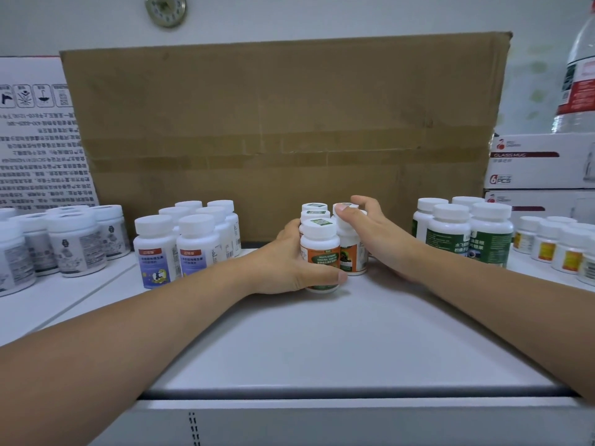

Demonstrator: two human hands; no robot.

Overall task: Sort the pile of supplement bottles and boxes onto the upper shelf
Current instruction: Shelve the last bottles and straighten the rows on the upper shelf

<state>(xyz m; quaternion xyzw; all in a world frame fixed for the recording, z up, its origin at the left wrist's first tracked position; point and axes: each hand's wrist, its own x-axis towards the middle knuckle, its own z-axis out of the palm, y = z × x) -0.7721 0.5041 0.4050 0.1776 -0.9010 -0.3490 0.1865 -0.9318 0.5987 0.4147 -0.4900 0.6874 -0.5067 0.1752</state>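
The shelf is bare white from the fingertips back to its front edge, where a dark gap runs across; both forearms lie over this stretch. Just beyond the fingers a big cardboard box stands like a wall, so there is almost no room behind.

Left of the left hand, a strip of bare shelf separates it from the blue-label bottles. The grey-label bottles stand further out. Right of the right hand, a similar gap lies before the green-label bottles, with yellow-label bottles past them.

Between the two hands stand the orange-label bottles, upright and packed together in two short rows. They are white with white caps, a small green-printed sticker on each cap, and an orange and green label reading "Multi-vitamin mineral tablets".

The left hand cups the left row, its thumb curled low across the front bottle. The right hand's fingers curl over the right row, its thumb on the front cap.
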